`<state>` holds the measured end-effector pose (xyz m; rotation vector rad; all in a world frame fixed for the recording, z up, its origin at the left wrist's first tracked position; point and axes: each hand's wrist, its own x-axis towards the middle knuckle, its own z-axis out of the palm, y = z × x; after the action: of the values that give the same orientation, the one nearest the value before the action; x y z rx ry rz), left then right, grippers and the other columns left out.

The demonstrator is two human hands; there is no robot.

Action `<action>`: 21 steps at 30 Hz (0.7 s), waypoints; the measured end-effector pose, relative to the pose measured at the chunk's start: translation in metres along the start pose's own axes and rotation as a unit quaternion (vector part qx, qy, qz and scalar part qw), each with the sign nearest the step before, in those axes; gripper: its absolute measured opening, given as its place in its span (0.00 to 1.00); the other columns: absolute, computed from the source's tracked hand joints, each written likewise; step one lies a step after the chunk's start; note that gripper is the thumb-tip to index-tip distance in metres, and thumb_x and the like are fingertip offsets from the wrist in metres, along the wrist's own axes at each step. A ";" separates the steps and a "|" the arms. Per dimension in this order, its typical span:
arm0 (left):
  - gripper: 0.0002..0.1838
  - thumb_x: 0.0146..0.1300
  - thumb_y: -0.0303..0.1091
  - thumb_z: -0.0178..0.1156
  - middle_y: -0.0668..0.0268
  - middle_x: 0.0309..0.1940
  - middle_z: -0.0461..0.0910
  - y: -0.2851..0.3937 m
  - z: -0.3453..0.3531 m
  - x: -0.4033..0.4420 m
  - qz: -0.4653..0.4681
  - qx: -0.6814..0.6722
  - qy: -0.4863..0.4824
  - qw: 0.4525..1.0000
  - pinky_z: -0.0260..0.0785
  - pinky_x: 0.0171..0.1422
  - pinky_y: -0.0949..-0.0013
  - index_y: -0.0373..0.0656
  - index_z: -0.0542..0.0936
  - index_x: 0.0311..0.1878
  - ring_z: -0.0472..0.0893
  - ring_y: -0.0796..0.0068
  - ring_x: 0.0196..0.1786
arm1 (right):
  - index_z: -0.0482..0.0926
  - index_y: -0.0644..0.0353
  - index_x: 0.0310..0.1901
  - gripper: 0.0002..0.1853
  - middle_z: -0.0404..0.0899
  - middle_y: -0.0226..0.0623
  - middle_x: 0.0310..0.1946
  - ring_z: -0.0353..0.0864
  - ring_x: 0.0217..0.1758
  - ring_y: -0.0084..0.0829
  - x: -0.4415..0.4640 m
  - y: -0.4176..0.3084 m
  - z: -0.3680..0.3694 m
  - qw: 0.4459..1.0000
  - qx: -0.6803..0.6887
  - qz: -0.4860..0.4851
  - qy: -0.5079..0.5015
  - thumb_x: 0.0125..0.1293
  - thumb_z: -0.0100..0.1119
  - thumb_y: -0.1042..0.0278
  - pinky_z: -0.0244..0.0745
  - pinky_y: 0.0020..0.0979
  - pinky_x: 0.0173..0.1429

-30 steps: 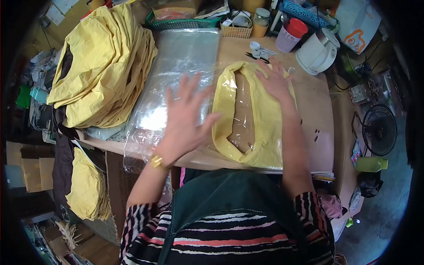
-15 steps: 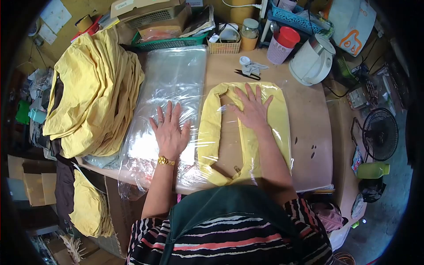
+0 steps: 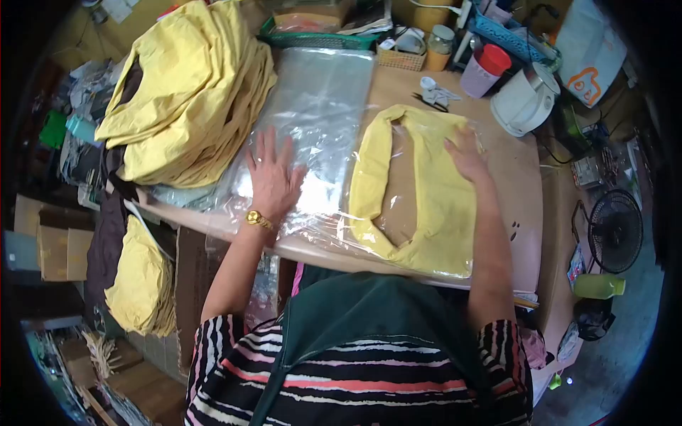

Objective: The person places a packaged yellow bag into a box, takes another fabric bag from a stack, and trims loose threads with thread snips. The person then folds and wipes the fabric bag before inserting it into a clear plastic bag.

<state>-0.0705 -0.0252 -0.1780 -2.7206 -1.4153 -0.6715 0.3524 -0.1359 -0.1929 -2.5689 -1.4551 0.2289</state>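
Observation:
A folded yellow cloth piece (image 3: 444, 206) with a long opening lies flat under clear plastic on the table (image 3: 522, 184). My right hand (image 3: 467, 153) rests near its upper right edge, fingers apart and slightly blurred. To the left, my left hand (image 3: 272, 177), with a gold watch at the wrist, is spread on a stack of clear plastic sheets (image 3: 320, 92). Neither hand grips anything visible. A tall pile of yellow cloth pieces (image 3: 185, 92) stands at the table's left side.
Small black scissors (image 3: 431, 104) lie behind the folded piece. A white kettle (image 3: 524, 99), a red cup (image 3: 495, 59), a jar (image 3: 440, 42) and a green basket (image 3: 320, 40) line the back. More yellow cloth (image 3: 141, 280) hangs lower left. A fan (image 3: 615, 231) stands right.
My right hand has moved toward the upper right edge of the yellow piece. My left hand remains spread on the plastic sheets. The camera view has shifted.

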 end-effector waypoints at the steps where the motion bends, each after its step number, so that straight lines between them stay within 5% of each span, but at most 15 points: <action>1: 0.34 0.65 0.49 0.57 0.44 0.69 0.60 0.002 -0.010 -0.003 -0.015 -0.041 0.074 0.996 0.43 0.73 0.36 0.45 0.63 0.71 0.56 0.47 0.74 | 0.59 0.51 0.73 0.35 0.48 0.44 0.76 0.46 0.79 0.47 -0.015 -0.001 -0.010 0.999 -0.001 -0.001 0.045 0.70 0.46 0.41 0.42 0.64 0.75; 2: 0.34 0.62 0.49 0.62 0.42 0.56 0.71 0.005 -0.025 -0.005 -0.055 0.028 0.131 0.989 0.59 0.64 0.45 0.41 0.67 0.66 0.71 0.50 0.61 | 0.59 0.55 0.72 0.36 0.53 0.48 0.74 0.51 0.77 0.49 -0.029 0.011 -0.015 0.993 0.034 -0.040 0.109 0.69 0.51 0.44 0.47 0.58 0.75; 3: 0.34 0.62 0.49 0.62 0.42 0.56 0.71 0.001 -0.028 -0.005 -0.059 0.033 0.137 0.988 0.59 0.64 0.45 0.41 0.67 0.66 0.71 0.50 0.61 | 0.59 0.59 0.72 0.37 0.57 0.52 0.71 0.55 0.74 0.52 -0.054 0.021 -0.016 0.980 0.069 -0.076 0.171 0.68 0.55 0.47 0.52 0.52 0.75; 5: 0.32 0.59 0.51 0.64 0.41 0.46 0.78 -0.006 -0.030 -0.007 -0.216 -0.146 0.007 0.965 0.69 0.55 0.52 0.36 0.72 0.59 0.77 0.46 0.52 | 0.62 0.65 0.68 0.38 0.65 0.60 0.64 0.63 0.68 0.57 -0.120 0.008 -0.032 0.988 -0.004 0.085 0.130 0.65 0.60 0.47 0.61 0.49 0.70; 6: 0.25 0.57 0.47 0.65 0.46 0.35 0.80 -0.006 -0.030 -0.007 -0.187 -0.117 -0.006 0.975 0.72 0.46 0.57 0.34 0.76 0.48 0.80 0.46 0.43 | 0.64 0.64 0.66 0.38 0.65 0.61 0.63 0.65 0.66 0.58 -0.141 0.025 -0.012 0.987 -0.026 0.132 0.082 0.63 0.62 0.46 0.63 0.51 0.68; 8: 0.20 0.59 0.44 0.64 0.50 0.33 0.79 -0.016 -0.005 -0.010 -0.082 -0.139 -0.015 0.987 0.71 0.44 0.55 0.35 0.78 0.42 0.79 0.50 0.37 | 0.66 0.64 0.65 0.36 0.67 0.59 0.62 0.68 0.64 0.56 -0.181 0.031 0.012 0.983 -0.075 0.091 0.143 0.62 0.65 0.49 0.64 0.49 0.66; 9: 0.14 0.60 0.39 0.61 0.51 0.28 0.78 -0.009 0.002 -0.009 -0.046 -0.138 0.094 0.985 0.70 0.43 0.53 0.35 0.78 0.36 0.78 0.49 0.35 | 0.66 0.64 0.65 0.36 0.67 0.59 0.62 0.68 0.64 0.56 -0.185 0.027 0.015 0.987 -0.076 0.066 0.127 0.62 0.65 0.49 0.64 0.49 0.66; 12: 0.13 0.64 0.35 0.59 0.49 0.36 0.77 -0.001 -0.012 -0.011 -0.132 -0.246 0.029 0.960 0.69 0.38 0.56 0.36 0.71 0.43 0.79 0.55 0.35 | 0.68 0.65 0.63 0.33 0.72 0.55 0.58 0.71 0.61 0.51 -0.191 0.007 0.008 0.991 0.060 0.025 0.119 0.61 0.67 0.58 0.65 0.46 0.66; 14: 0.14 0.65 0.34 0.59 0.52 0.37 0.77 -0.020 -0.057 -0.036 -0.169 -0.323 0.052 0.930 0.68 0.35 0.60 0.37 0.69 0.47 0.79 0.61 0.34 | 0.73 0.67 0.58 0.23 0.78 0.49 0.49 0.74 0.58 0.46 -0.179 -0.023 -0.027 0.961 0.135 -0.094 0.222 0.63 0.64 0.68 0.66 0.40 0.66; 15: 0.15 0.66 0.32 0.59 0.55 0.37 0.76 -0.026 -0.069 -0.049 -0.175 -0.409 0.071 0.893 0.67 0.32 0.64 0.38 0.67 0.51 0.80 0.67 0.34 | 0.76 0.67 0.54 0.18 0.79 0.49 0.47 0.76 0.55 0.45 -0.176 -0.043 -0.053 0.961 0.191 -0.091 0.178 0.62 0.63 0.73 0.68 0.40 0.64; 16: 0.16 0.63 0.28 0.60 0.54 0.32 0.78 -0.039 -0.079 -0.073 -0.155 -0.371 0.180 0.898 0.71 0.34 0.63 0.39 0.67 0.50 0.81 0.59 0.30 | 0.79 0.68 0.50 0.15 0.80 0.48 0.45 0.78 0.53 0.44 -0.181 -0.065 -0.078 0.958 0.243 -0.081 0.131 0.62 0.62 0.78 0.70 0.39 0.63; 17: 0.17 0.64 0.27 0.59 0.56 0.33 0.77 -0.058 -0.081 -0.102 -0.181 -0.333 0.228 0.897 0.72 0.34 0.66 0.39 0.66 0.53 0.81 0.65 0.31 | 0.79 0.68 0.50 0.15 0.80 0.48 0.45 0.78 0.53 0.44 -0.186 -0.083 -0.091 0.959 0.242 -0.094 0.117 0.62 0.62 0.78 0.70 0.39 0.63; 20: 0.17 0.68 0.23 0.53 0.61 0.41 0.77 -0.111 -0.047 -0.208 -0.239 -0.325 0.390 0.828 0.74 0.41 0.74 0.40 0.65 0.58 0.79 0.78 0.40 | 0.81 0.68 0.46 0.12 0.80 0.47 0.45 0.81 0.48 0.39 -0.203 -0.157 -0.116 0.868 0.257 -0.382 0.187 0.60 0.62 0.84 0.75 0.32 0.55; 21: 0.17 0.70 0.20 0.49 0.61 0.47 0.72 -0.118 -0.043 -0.247 -0.296 -0.353 0.345 0.817 0.69 0.41 0.78 0.40 0.62 0.60 0.76 0.81 0.39 | 0.82 0.67 0.45 0.12 0.81 0.46 0.44 0.82 0.46 0.39 -0.207 -0.203 -0.115 0.806 0.238 -0.507 0.192 0.58 0.63 0.85 0.77 0.32 0.52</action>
<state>-0.3026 -0.1563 -0.2527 -1.8322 -2.0076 -2.3160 0.1037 -0.2201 -0.0245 -1.1102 -2.0056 -0.0820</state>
